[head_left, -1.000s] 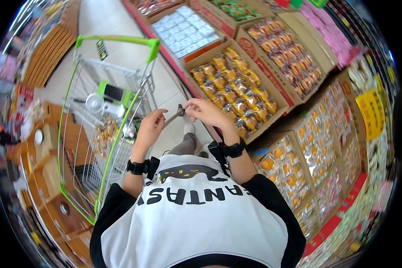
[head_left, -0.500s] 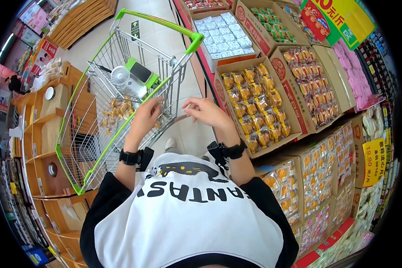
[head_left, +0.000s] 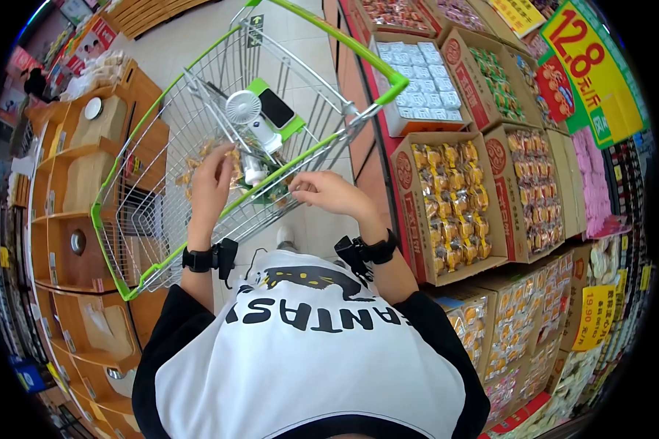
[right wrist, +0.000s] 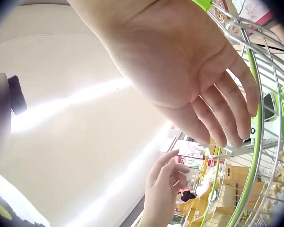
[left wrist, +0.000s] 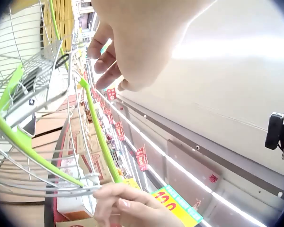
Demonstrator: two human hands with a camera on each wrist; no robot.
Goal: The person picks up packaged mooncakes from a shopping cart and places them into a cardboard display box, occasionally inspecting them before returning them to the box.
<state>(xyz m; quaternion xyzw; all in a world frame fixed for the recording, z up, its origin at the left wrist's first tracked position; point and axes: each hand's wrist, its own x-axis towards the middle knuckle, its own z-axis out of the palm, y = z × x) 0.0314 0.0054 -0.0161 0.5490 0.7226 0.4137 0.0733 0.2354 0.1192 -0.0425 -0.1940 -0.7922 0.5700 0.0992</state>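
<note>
"Above a silver wire shopping cart with bright green plastic rails (head_left: 397,86), how were the hands arranged?"

"The person's left hand (head_left: 211,183) appeared over the basket, fingers loosely bent, with nothing in its grasp. The right hand (head_left: 335,194) lay by the near side rail (head_left: 304,157), its fingers slightly parted and gently curved, its palm likewise free."

"Did the right hand touch the cart?"

"That could not be told; in the right wrist view its fingertips overlapped the rail. Each wrist bore a black strap with a small dark camera."

"Where was the cart, and what did it hold?"

"It stood ahead of the person and slightly left. Inside were a white round-headed handheld fan (head_left: 243,107), a dark-screened rectangular device in a green surround (head_left: 277,109) just beside it, and amber-coloured packets (head_left: 187,174) partly behind the left hand."

"And farther out?"

"To the right were brown cardboard cartons (head_left: 415,241) of yellow-wrapped round cakes (head_left: 452,203); to the left, light-brown wooden shelving (head_left: 143,106)."
</note>
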